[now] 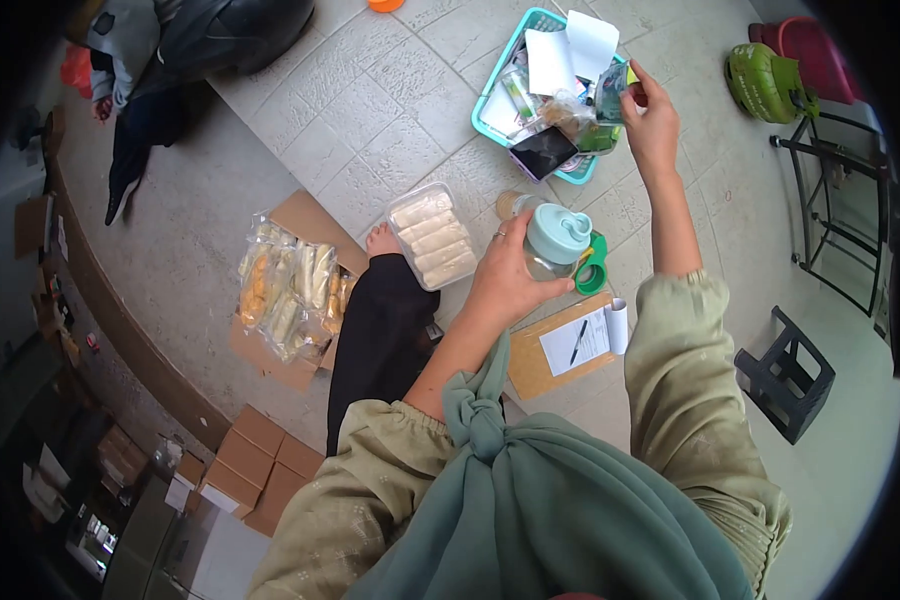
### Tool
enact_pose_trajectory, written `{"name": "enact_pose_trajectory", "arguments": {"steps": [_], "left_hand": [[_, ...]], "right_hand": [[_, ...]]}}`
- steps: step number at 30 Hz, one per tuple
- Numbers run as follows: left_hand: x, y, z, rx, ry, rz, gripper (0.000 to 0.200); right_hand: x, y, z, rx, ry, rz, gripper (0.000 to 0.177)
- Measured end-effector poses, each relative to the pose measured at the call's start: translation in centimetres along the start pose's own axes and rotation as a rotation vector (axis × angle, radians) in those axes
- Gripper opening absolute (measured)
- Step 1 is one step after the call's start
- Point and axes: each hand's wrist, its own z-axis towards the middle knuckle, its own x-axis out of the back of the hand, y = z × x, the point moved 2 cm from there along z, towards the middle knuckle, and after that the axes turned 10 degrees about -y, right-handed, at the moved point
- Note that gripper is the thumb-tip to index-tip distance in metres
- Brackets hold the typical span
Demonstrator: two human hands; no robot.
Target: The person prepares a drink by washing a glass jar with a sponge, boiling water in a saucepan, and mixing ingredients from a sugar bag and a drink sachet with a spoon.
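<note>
My left hand (503, 275) is wrapped round a clear bottle with a pale blue lid (558, 234), held above the tiled floor. Up at the turquoise basket (482, 118), my right hand (650, 118) grips a small clear packet (611, 95) with dark contents at the basket's right edge. White papers (550, 64), a black phone (543, 153) and several plastic packets fill the basket. Left of the bottle lies a clear tray of pale rolls (434, 238). Green tape (592, 272) sits just beside the bottle.
A clipboard (542, 375) with paper and a pen lies near my body. An open carton (295, 213) of bagged food stands left of my leg. At right are a black stool (788, 375), a metal rack and a green gas cylinder (760, 82). Another person sits upper left.
</note>
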Motion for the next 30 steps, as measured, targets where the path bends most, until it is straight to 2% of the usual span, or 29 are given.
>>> {"name": "enact_pose_trajectory", "arguments": {"steps": [1, 3, 4, 5, 6, 7, 8, 9, 10, 11, 13, 16, 19, 20, 21, 24, 26, 28, 29, 30], "left_hand": [[-0.4, 0.3, 0.0, -0.023, -0.002, 0.018, 0.09], [-1.2, 0.9, -0.5, -0.105, -0.011, -0.004, 0.089], [-1.6, 1.5, -0.7, -0.136, -0.036, 0.021, 0.089], [-1.7, 2.1, -1.1, -0.153, 0.012, -0.098, 0.086], [-1.9, 2.8, -1.5, -0.165, 0.053, -0.22, 0.083], [-2.2, 3.7, -2.0, -0.185, 0.011, -0.201, 0.083], [-2.2, 4.2, -2.8, -0.249, 0.084, -0.234, 0.077], [-2.2, 4.2, -4.3, -0.292, 0.166, -0.268, 0.072], [-2.2, 4.1, -7.3, -0.304, 0.264, -0.297, 0.066], [-1.9, 5.3, -10.5, -0.279, 0.276, -0.362, 0.064], [-1.4, 6.3, -17.6, -0.238, 0.336, -0.446, 0.062], [1.2, 6.6, -29.0, -0.208, 0.499, -0.412, 0.061], [2.0, 4.5, -44.5, -0.126, 0.657, -0.328, 0.06], [2.7, -0.7, -50.2, -0.085, 0.717, -0.39, 0.057], [-0.1, 3.2, -55.1, -0.041, 0.778, -0.307, 0.057], [-7.6, 6.0, -66.4, -0.016, 1.005, -0.382, 0.058], [-11.3, 6.1, -68.4, -0.056, 0.971, -0.411, 0.059], [-12.7, 6.0, -70.9, -0.078, 0.99, -0.404, 0.06], [-12.6, 5.6, -72.3, -0.102, 1.051, -0.396, 0.061], [-12.3, 5.0, -73.3, -0.128, 1.125, -0.392, 0.062]], "right_hand": [[2.8, -2.1, -1.3, 0.075, 0.066, 0.079, 0.021], [9.1, -6.8, -5.0, 0.203, 0.049, 0.133, 0.025], [12.3, -9.8, -7.2, 0.281, -0.007, 0.168, 0.025], [15.4, -13.4, -9.7, 0.355, -0.061, 0.198, 0.026], [17.9, -17.5, -12.5, 0.404, -0.131, 0.163, 0.02], [20.3, -21.2, -15.4, 0.481, -0.195, 0.15, 0.011], [22.8, -24.6, -18.0, 0.57, -0.234, 0.095, 0.02], [24.1, -26.5, -20.8, 0.724, -0.228, 0.027, 0.011], [26.8, -28.7, -23.1, 0.734, -0.431, 0.077, 0.011], [29.4, -30.5, -25.2, 0.765, -0.637, 0.141, 0.01], [31.9, -32.7, -31.4, 0.749, -0.683, 0.239, 0.01], [36.3, -36.4, -38.4, 0.918, -0.643, 0.265, 0.011], [41.7, -39.5, -45.8, 1.065, -0.525, 0.267, 0.012], [43.4, -40.1, -48.6, 1.086, -0.495, 0.255, 0.012], [44.9, -40.5, -51.4, 1.096, -0.485, 0.24, 0.012], [48.1, -41.7, -58.4, 1.154, -0.452, 0.166, 0.014], [49.6, -43.3, -60.9, 1.255, -0.403, 0.1, 0.015], [50.2, -47.8, -63.4, 1.489, -0.324, 0.083, 0.016], [47.6, -48.6, -62.2, 1.463, -0.464, 0.532, 0.011], [45.4, -46.7, -61.7, 1.394, -0.25, 0.393, 0.005]]}}
